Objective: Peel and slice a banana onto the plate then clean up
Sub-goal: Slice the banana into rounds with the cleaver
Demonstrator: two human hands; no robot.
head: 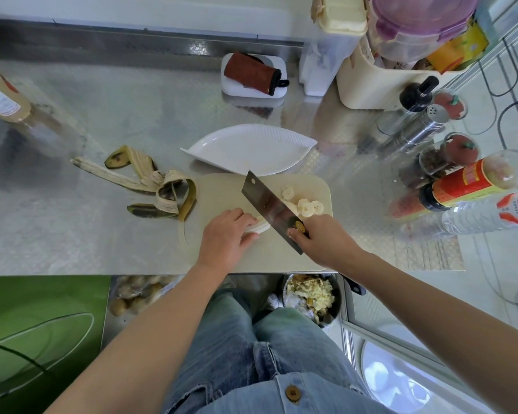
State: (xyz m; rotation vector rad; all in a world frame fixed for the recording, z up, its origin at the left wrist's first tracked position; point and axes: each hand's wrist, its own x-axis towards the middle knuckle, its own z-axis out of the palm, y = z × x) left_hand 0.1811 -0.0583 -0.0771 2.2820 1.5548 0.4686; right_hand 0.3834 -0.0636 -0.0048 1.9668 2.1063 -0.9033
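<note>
Banana held by left grip; right grip holds cleaver.

No legible text, the bottle labels at right too blurred

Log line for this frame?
slicing | left hand holds banana on cutting board | right hand grips cleaver | slices on board | plate without slices | peel on counter

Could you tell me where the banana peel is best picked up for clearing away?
Probably pinch the banana peel from above where its splayed strips join, near the cutting board; gripping one strip's end would leave the others dangling.
</note>
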